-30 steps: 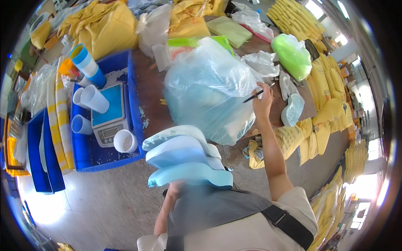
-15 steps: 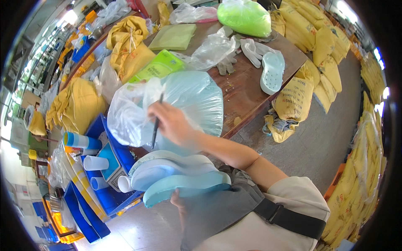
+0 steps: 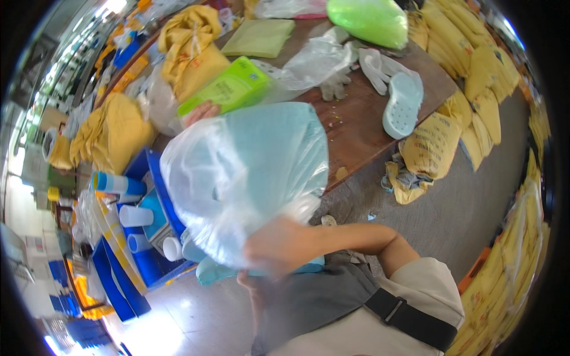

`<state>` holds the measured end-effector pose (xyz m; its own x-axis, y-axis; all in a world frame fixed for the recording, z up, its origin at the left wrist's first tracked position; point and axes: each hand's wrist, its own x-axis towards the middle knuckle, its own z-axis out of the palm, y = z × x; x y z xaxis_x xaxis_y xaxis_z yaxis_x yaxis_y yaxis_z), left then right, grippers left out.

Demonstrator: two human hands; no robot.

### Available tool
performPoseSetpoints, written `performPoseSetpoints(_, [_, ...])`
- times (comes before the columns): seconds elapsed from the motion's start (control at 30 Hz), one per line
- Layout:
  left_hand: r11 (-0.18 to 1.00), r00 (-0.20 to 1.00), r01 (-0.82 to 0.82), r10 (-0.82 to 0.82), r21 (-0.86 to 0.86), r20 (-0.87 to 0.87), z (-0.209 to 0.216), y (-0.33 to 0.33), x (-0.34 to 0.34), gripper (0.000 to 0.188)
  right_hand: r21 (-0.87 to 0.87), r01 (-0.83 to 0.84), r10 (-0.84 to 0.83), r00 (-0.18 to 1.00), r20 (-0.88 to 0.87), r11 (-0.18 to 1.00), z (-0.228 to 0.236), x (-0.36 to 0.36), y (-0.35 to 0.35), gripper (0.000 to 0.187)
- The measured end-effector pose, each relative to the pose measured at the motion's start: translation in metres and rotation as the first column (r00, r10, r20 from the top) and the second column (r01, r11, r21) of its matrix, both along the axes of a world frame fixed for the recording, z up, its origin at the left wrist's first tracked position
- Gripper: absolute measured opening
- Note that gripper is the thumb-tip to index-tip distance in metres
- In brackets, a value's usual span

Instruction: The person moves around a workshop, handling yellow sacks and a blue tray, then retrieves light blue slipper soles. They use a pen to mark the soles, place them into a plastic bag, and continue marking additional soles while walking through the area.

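Observation:
A large clear plastic bag [image 3: 285,142] with pale blue contents bulges over the table's near edge. My right hand [image 3: 279,246], smeared by motion, grips its near side. Below it, my left hand [image 3: 252,285] shows mainly its thumb, against the pale blue foam shoe soles [image 3: 211,272]. The bag and my right arm cover most of these soles. Past the bag's far left edge, fingers of another hand [image 3: 202,111] show beside a bright green packet [image 3: 228,89]; its arm is hidden, and whose it is I cannot tell.
On the brown table [image 3: 356,127] lie a pale blue holed shoe sole [image 3: 404,107], white gloves [image 3: 374,71] and a green bag [image 3: 368,24]. A blue tray [image 3: 157,276] with cups stands left. Yellow sacks [image 3: 436,133] rest on the floor at right.
My right hand has moved down and right onto the bag, whose near side now covers most of the soles. The dark pen-like stick it held no longer shows. Fingers have appeared by the green packet.

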<state>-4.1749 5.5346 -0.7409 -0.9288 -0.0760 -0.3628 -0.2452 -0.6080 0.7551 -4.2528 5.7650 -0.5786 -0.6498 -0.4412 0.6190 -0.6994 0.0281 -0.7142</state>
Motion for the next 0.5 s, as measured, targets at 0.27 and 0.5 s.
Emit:
performPoseSetpoints(0.27, [0.998, 0.991, 0.019, -0.026, 0.058, 0.129, -0.003, -0.003, 0.015, 0.053, -0.215, 0.902, -0.925, 0.38, -0.018, 0.375, 0.02, -0.069, 0.192, 0.02])
performPoseSetpoints(0.5, [0.981, 0.968, 0.127, -0.155, 0.145, 0.196, -0.019, -0.024, 0.017, 0.053, 0.442, 0.862, -0.962, 0.272, 0.012, 0.249, -0.012, -0.184, 0.274, 0.017])
